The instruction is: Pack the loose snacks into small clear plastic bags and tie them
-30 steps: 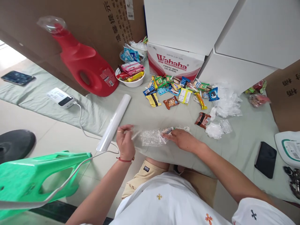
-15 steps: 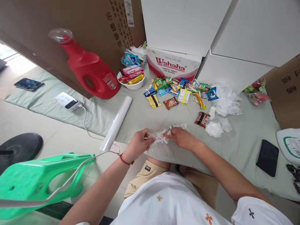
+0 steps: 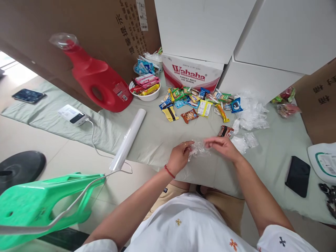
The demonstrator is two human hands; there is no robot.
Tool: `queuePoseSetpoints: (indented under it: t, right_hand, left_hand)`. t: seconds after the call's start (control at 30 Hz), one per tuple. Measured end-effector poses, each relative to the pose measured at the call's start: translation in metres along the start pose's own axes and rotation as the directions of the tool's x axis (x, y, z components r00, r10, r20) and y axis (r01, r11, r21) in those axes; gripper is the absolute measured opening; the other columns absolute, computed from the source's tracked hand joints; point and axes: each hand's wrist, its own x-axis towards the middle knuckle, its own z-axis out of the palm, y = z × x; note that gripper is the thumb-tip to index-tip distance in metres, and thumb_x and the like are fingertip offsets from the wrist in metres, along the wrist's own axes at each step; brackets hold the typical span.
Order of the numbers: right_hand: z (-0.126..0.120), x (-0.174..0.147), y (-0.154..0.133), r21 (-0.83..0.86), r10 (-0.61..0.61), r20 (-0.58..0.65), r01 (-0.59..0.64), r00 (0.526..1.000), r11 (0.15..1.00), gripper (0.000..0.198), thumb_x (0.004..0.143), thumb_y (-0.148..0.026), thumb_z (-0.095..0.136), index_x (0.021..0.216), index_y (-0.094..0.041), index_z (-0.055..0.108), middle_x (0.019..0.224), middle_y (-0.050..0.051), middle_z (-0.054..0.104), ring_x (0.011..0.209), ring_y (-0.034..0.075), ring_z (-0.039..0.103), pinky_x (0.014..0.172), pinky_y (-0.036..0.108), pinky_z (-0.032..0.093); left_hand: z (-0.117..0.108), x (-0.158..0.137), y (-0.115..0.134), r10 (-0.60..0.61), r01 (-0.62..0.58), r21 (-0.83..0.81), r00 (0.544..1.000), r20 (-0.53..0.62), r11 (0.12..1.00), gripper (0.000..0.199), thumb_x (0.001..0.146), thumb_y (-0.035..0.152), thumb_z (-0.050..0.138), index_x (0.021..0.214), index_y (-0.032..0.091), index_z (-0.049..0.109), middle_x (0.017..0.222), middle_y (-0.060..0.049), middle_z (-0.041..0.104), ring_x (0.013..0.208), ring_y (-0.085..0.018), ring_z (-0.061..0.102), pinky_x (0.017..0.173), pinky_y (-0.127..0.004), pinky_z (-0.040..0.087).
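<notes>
A crumpled piece of clear plastic film [image 3: 201, 148] lies bunched up on the cloth at the near edge. My left hand [image 3: 180, 155] pinches its left end between thumb and fingers. Just off the film's right side, my right hand [image 3: 223, 147] has its fingers stretched out, holding nothing, slightly blurred. Whether anything is wrapped inside the film cannot be made out. Close behind my right hand lies a brown snack packet [image 3: 226, 131], partly covered by it. Farther back is a heap of small colourful snack packets [image 3: 189, 116], beside loose clear plastic bags [image 3: 253, 115].
A white roll of film [image 3: 128, 140] lies left of my hands. Behind stand a red jug [image 3: 101, 82], a white bowl of snacks [image 3: 148, 97] and a Wahaba-style water carton [image 3: 191, 71]. A black phone [image 3: 298, 176] is at right, a green stool [image 3: 31, 199] at lower left.
My left hand has moved right along the plastic film. My right hand has let go of the film and drawn off to the right, its fingers now straightened.
</notes>
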Motion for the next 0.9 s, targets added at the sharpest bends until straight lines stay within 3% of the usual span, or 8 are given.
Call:
queuePoseSetpoints:
  t: [0.1,0.2,0.3,0.47,0.6,0.67,0.77,0.9]
  right_hand:
    - [0.006,0.014,0.008,-0.287,0.122,-0.251,-0.194,0.96,0.938,0.039,0.096,-0.042,0.06,0.125,-0.018,0.07,0.118,0.015,0.068,0.113,0.028,0.058,0.102,0.046,0.044]
    - [0.016,0.024,0.009,-0.403,0.15,-0.171,-0.208,0.974,0.891,0.027,0.085,-0.035,0.073,0.105,-0.016,0.075,0.111,0.014,0.067,0.115,0.03,0.052,0.103,0.045,0.041]
    - [0.02,0.022,0.008,-0.27,0.144,-0.168,-0.186,0.975,0.945,0.012,0.087,-0.028,0.067,0.087,-0.018,0.072,0.098,0.008,0.064,0.099,0.023,0.057,0.091,0.035,0.045]
    - [0.029,0.016,0.006,0.043,0.312,-0.153,-0.309,0.938,0.95,0.025,0.089,-0.045,0.062,0.091,-0.02,0.063,0.071,-0.004,0.058,0.062,0.014,0.052,0.06,0.025,0.04]
    - [0.05,0.02,-0.011,0.093,0.32,-0.311,-0.307,0.895,0.947,0.017,0.087,-0.037,0.064,0.082,-0.02,0.061,0.069,-0.003,0.058,0.065,0.015,0.053,0.06,0.024,0.039]
    - [0.064,0.023,-0.025,0.04,0.232,-0.403,-0.237,0.885,0.971,0.012,0.089,-0.031,0.061,0.084,-0.021,0.063,0.077,0.0,0.061,0.072,0.016,0.056,0.067,0.026,0.043]
    - [0.087,0.024,-0.04,-0.069,0.09,-0.368,-0.123,0.925,0.99,0.017,0.097,-0.027,0.051,0.093,-0.021,0.066,0.09,0.005,0.062,0.082,0.018,0.059,0.076,0.03,0.048]
    - [0.104,0.015,-0.042,-0.137,-0.001,-0.355,-0.051,0.935,0.989,0.031,0.105,-0.037,0.043,0.117,-0.021,0.066,0.105,0.011,0.057,0.097,0.022,0.058,0.086,0.036,0.053]
  left_hand:
    - [0.004,-0.001,0.003,0.031,-0.029,0.099,0.999,-0.026,0.995,0.038,0.092,0.017,0.046,0.119,0.02,0.073,0.105,-0.006,0.077,0.089,-0.02,0.07,0.085,-0.032,0.054]
    - [0.006,-0.002,0.006,0.064,-0.059,0.19,0.998,-0.019,0.98,0.033,0.092,0.016,0.05,0.112,0.02,0.076,0.107,-0.006,0.076,0.088,-0.019,0.07,0.082,-0.031,0.053]
    - [0.006,-0.005,0.008,0.041,-0.043,0.376,0.999,0.014,0.926,0.028,0.094,0.022,0.054,0.107,0.024,0.078,0.101,-0.006,0.073,0.086,-0.019,0.069,0.076,-0.03,0.051]
    - [0.005,-0.007,0.015,-0.035,0.035,0.603,0.999,-0.012,0.797,0.033,0.095,0.033,0.057,0.125,0.031,0.071,0.106,-0.007,0.066,0.084,-0.021,0.068,0.068,-0.03,0.047]
    - [0.001,0.002,0.015,-0.022,0.122,0.611,0.986,-0.168,0.783,0.074,0.082,0.044,0.072,0.149,0.022,0.049,0.128,-0.016,0.057,0.113,-0.033,0.061,0.082,-0.038,0.051]
    - [-0.002,0.009,0.011,-0.094,0.14,0.599,0.99,-0.107,0.789,0.062,0.081,0.047,0.073,0.134,0.019,0.06,0.127,-0.018,0.056,0.12,-0.038,0.056,0.088,-0.043,0.051]
    - [-0.009,0.018,0.003,-0.217,0.16,0.471,0.974,0.068,0.867,0.027,0.088,0.033,0.062,0.107,0.016,0.067,0.113,-0.017,0.062,0.108,-0.034,0.062,0.089,-0.044,0.051]
    - [-0.033,0.025,-0.005,-0.217,0.158,0.247,0.948,0.233,0.956,0.015,0.086,0.026,0.061,0.096,0.017,0.067,0.099,-0.01,0.067,0.097,-0.026,0.067,0.086,-0.039,0.054]
